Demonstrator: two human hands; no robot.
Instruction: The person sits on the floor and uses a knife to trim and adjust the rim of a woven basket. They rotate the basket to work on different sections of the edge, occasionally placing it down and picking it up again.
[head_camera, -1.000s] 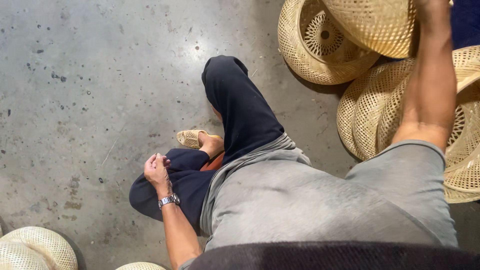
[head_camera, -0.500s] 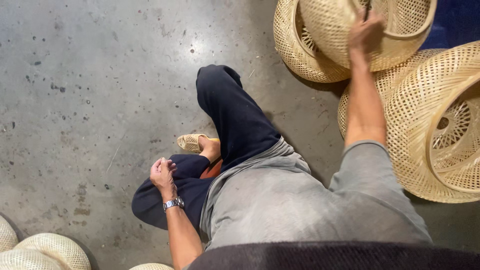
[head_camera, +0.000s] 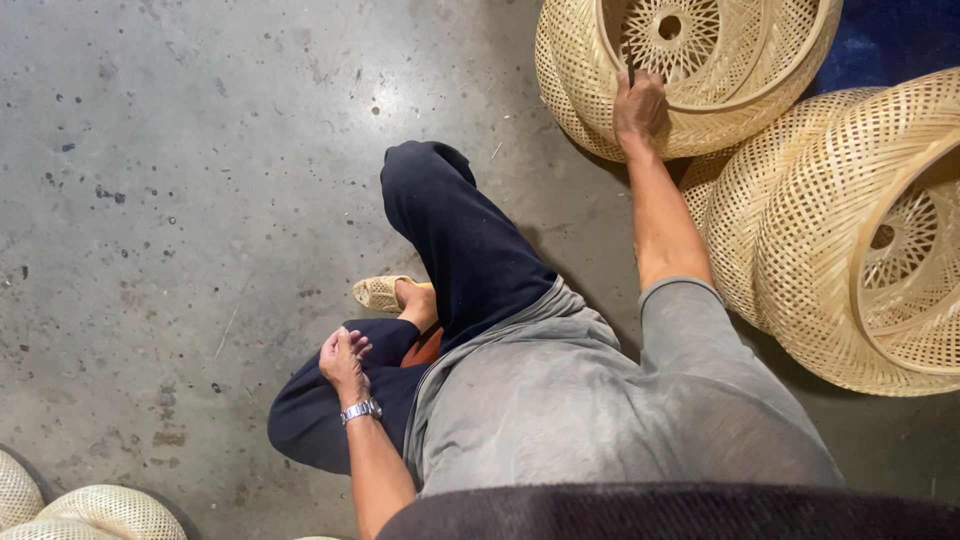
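I sit on a concrete floor with dark trousers and a grey shirt. My right hand (head_camera: 640, 105) reaches far up and grips the rim of a woven bamboo basket (head_camera: 740, 80) at the top of the view. That basket rests nested in another like it (head_camera: 565, 75). My left hand (head_camera: 345, 360), with a metal watch on the wrist, rests loosely curled on my left knee and holds nothing. A woven sandal (head_camera: 383, 292) is on my foot just above that hand.
Two large dome-shaped woven baskets (head_camera: 850, 250) lie on their sides at the right, close to my right arm. A blue sheet (head_camera: 900, 40) shows at the top right. Pale rounded woven pieces (head_camera: 90, 510) sit at the bottom left corner.
My right hand has come down from the top edge with the basket, which now sits lower, nested in the other basket. The view has shifted. The left hand stays on the knee.
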